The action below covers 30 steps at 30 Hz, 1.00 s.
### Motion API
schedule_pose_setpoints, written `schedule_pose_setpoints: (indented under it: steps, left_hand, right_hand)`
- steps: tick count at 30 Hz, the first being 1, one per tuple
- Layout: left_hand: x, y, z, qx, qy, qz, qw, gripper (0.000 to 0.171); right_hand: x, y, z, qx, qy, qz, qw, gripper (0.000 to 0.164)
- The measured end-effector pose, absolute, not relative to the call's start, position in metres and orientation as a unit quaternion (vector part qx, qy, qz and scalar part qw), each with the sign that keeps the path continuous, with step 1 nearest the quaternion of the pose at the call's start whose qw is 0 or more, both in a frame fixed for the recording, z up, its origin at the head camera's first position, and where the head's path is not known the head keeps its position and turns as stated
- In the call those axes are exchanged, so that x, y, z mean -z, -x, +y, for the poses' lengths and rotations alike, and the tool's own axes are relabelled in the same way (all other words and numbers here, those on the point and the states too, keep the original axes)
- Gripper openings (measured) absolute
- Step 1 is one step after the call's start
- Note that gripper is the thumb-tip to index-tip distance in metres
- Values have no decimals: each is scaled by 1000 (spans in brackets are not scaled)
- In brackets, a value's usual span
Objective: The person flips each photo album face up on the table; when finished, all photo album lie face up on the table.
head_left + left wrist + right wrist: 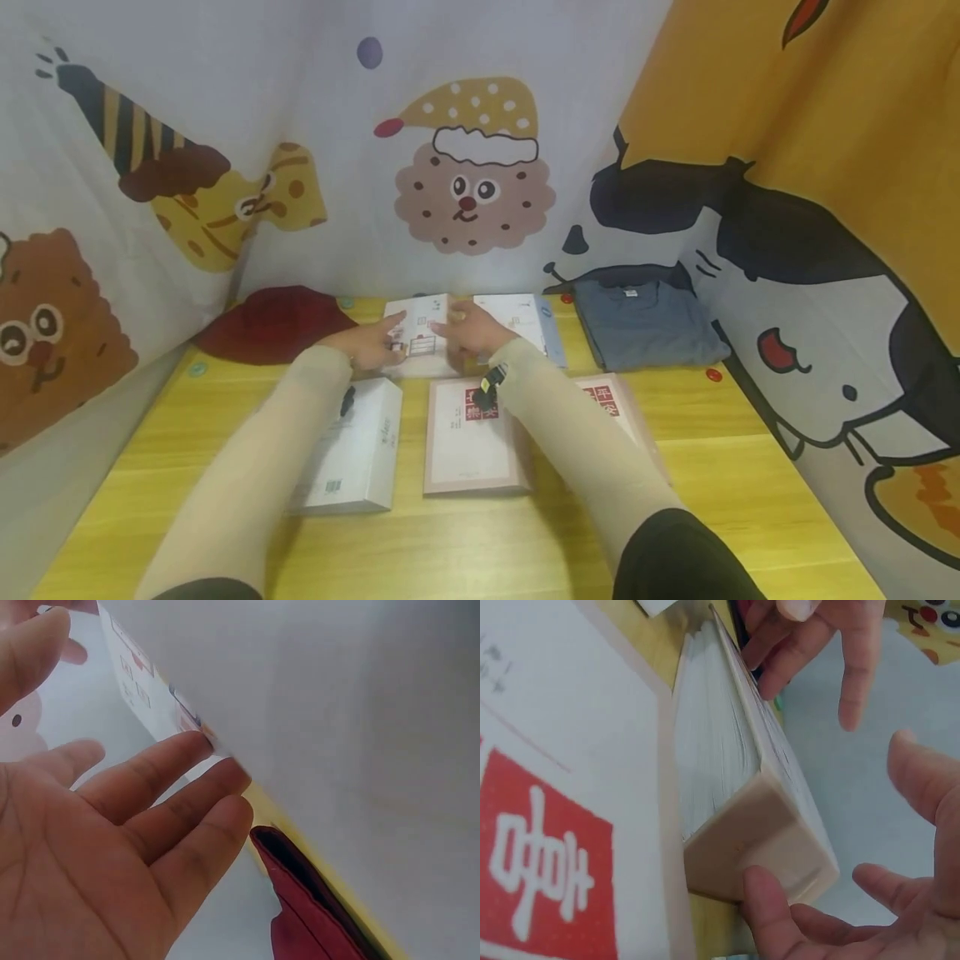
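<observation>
A thick white book (pixel 422 363) with small printed drawings lies at the back middle of the table, between both hands. My left hand (pixel 372 343) is at its left side, fingers extended; in the left wrist view the fingertips (pixel 196 742) meet the cover's edge. My right hand (pixel 480 332) is at the right side, its index finger reaching over the cover. In the right wrist view, the book's page edges and pale tan spine (pixel 761 844) show, with a fingertip of the loosely spread right hand (pixel 907 915) at the spine.
Nearer stand a white book (pixel 348 467) and two pink-edged books (pixel 465 458) with red Chinese characters. Behind the right hand lies a blue-edged white book (pixel 553 337). Dark red cloth (pixel 273 325) lies left, a folded grey-blue shirt (pixel 637 329) right. A printed curtain (pixel 322 100) borders the table.
</observation>
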State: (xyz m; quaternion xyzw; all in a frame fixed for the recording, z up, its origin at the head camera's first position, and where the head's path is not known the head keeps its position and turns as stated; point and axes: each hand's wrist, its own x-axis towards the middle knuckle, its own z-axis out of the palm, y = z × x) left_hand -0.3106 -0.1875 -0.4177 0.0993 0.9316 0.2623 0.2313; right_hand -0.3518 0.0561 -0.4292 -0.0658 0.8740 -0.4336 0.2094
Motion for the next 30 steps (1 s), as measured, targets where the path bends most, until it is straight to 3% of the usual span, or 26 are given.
schedule_pose_setpoints:
  steps: [14,30]
  left_hand:
    - [413,317,-177,-278,-11,922,270,84]
    - [419,324,-178,-283,-48,922,261,86]
  right_hand:
    - [425,354,53,531,31,812,242,84]
    - [425,357,56,574,12,780,249,82]
